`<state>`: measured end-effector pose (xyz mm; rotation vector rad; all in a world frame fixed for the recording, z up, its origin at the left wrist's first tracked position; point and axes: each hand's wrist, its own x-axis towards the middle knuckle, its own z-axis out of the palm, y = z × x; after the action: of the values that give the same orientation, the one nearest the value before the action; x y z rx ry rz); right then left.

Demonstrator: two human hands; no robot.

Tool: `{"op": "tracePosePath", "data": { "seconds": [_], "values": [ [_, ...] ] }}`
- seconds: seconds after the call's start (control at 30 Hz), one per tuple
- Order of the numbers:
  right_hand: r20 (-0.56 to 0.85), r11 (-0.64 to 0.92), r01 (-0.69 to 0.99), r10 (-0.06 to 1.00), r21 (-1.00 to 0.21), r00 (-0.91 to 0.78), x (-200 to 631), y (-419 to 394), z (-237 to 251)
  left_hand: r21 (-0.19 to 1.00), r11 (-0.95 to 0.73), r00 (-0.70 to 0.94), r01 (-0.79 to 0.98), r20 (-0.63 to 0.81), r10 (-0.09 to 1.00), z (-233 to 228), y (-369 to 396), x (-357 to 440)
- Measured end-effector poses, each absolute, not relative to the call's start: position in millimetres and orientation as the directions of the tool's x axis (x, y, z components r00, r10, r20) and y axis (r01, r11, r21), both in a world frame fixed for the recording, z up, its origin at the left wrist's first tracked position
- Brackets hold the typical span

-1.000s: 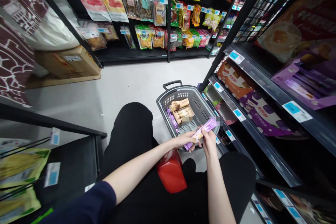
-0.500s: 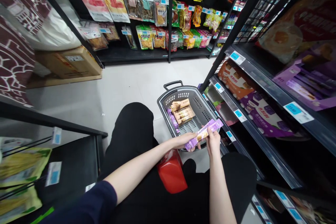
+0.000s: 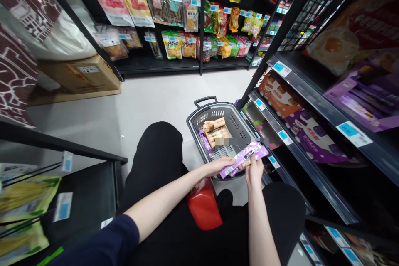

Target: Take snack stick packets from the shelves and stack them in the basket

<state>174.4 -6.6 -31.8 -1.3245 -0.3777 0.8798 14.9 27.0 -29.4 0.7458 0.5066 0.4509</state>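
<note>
Both my hands hold a long purple snack packet over the near rim of a grey shopping basket on the floor. My left hand grips the packet's near end, and my right hand pinches it near the middle. Inside the basket lie tan snack boxes and more purple packets along its left wall. I am crouched, with my black-clad knees on either side of a red object.
A black shelf unit on the right carries purple boxes and orange boxes with blue price tags. Hanging snack bags fill the far shelves. A cardboard box sits at the left. Pale floor lies beyond the basket.
The purple packet has shifted slightly right and turned flatter between my hands, showing its purple face. My right hand slid a little right along it. The basket has not moved.
</note>
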Motion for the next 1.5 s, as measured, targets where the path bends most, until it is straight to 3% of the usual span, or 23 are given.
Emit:
{"op": "tracePosePath", "data": {
  "seconds": [0.1, 0.17, 0.27, 0.33, 0.47, 0.67, 0.87, 1.07, 1.2, 1.3, 1.37, 1.43, 1.5],
  "values": [
    [-0.280, -0.146, -0.309, 0.847, -0.940, 0.452, 148.9, -5.2, -32.4, 0.701, 0.698, 0.840, -0.150, -0.282, 0.464, -30.9, 24.5, 14.2],
    [-0.277, -0.183, -0.245, 0.853, -0.952, 0.442, 146.6, -5.1, -31.4, 0.713, 0.694, 0.856, -0.102, -0.292, 0.426, -29.7, 23.1, 12.7],
    [-0.208, -0.145, -0.152, 0.774, -0.978, 0.598, 159.8, -5.3, -28.9, 0.801, 0.599, 0.825, -0.024, -0.322, 0.464, -24.7, 22.7, 10.8],
    [-0.203, -0.100, -0.198, 0.766, -0.975, 0.610, 168.7, -5.6, -26.8, 0.850, 0.526, 0.799, 0.014, -0.326, 0.506, -20.6, 24.0, 10.1],
    [-0.264, -0.136, -0.326, 0.883, -0.935, 0.388, 169.8, -7.5, -23.2, 0.898, 0.438, 0.748, -0.036, -0.266, 0.608, -15.1, 29.1, 9.4],
    [-0.241, -0.191, -0.207, 0.938, -0.959, 0.250, 160.5, -10.6, -23.1, 0.950, 0.299, 0.752, 0.092, -0.264, 0.604, -21.5, 28.4, 8.0],
    [-0.316, -0.192, -0.368, 0.896, -0.910, 0.311, 161.8, -6.1, -20.8, 0.946, 0.222, 0.789, 0.235, -0.319, 0.524, -27.0, 20.6, 8.2],
    [-0.247, 0.004, -0.459, 0.839, -0.888, 0.485, 183.2, -1.7, -11.8, 0.949, 0.202, 0.821, 0.244, -0.312, 0.478, -25.2, 20.1, 8.0],
    [-0.247, 0.023, -0.461, 0.820, -0.887, 0.517, 190.6, -2.1, -13.9, 0.896, 0.390, 0.834, 0.211, -0.373, 0.406, -18.9, 16.7, 8.6],
    [-0.238, 0.037, -0.466, 0.823, -0.884, 0.516, 192.1, -3.3, -15.9, 0.756, 0.633, 0.890, 0.166, -0.391, 0.234, -14.7, 14.8, 7.3],
    [-0.218, 0.055, -0.468, 0.834, -0.882, 0.507, 192.9, -4.6, -14.5, 0.693, 0.706, 0.925, 0.149, -0.350, 0.149, -13.5, 14.6, 6.0],
    [-0.194, 0.065, -0.475, 0.857, -0.878, 0.477, 193.1, -6.2, -10.4, 0.685, 0.721, 0.936, 0.105, -0.312, 0.160, -14.1, 15.5, 5.7],
    [-0.162, 0.073, -0.487, 0.891, -0.870, 0.424, 191.0, -7.6, -5.0, 0.722, 0.691, 0.915, 0.034, -0.300, 0.269, -16.6, 17.7, 6.8]
  ]
}}
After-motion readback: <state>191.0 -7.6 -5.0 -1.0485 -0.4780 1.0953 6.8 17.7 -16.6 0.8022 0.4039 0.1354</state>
